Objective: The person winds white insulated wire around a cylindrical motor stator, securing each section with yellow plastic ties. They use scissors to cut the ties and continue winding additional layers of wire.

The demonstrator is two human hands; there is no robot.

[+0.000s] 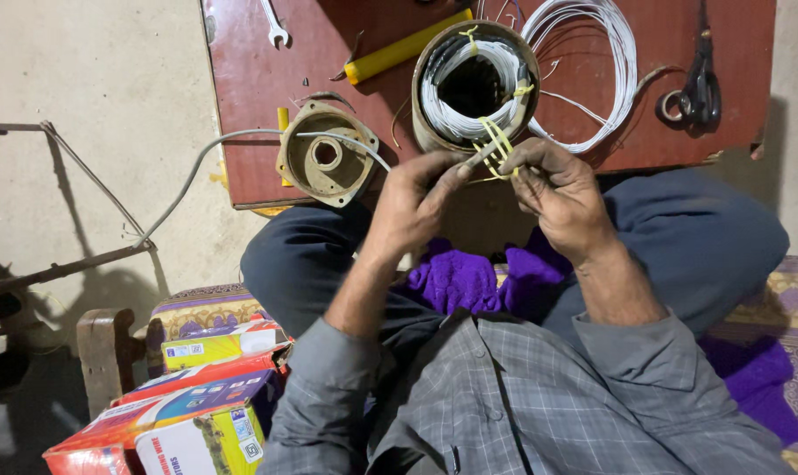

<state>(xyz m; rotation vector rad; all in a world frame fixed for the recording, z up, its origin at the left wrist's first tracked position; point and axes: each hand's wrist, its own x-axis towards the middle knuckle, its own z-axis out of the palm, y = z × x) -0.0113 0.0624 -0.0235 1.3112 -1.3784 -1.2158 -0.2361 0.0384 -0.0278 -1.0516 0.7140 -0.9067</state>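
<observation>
Hands meet at the near edge of a round motor stator (473,84), which stands on a low reddish surface (258,79) in front of the seated person. The left hand (412,207) pinches a thin dark tool (480,157) between thumb and fingers, its grip closed on it, with the tip pointing toward the winding. The right hand (561,193) holds yellow tie strips (497,145) in a closed pinch, just at the rim of the stator, where they hang down over the white coil wires.

The stator is a metal shell with white winding (456,97) packed inside, so I judge it heavy and stiff; it sits steady by its own weight. The winding wire looks thin and its coating may scratch easily, so it is better to take hold of the outer shell and not of the coils. The yellow strips seem light, flexible and a little slippery, so a tight pinch near their ends is suitable.

Beside the stator lies a loose coil of white wire (605,62), and black scissors (698,88) are at the right end. A round end cover (327,163), a yellow tube (408,46) and a wrench (274,25) lie to the left. Coloured boxes (188,405) are stacked near the person's left knee.
</observation>
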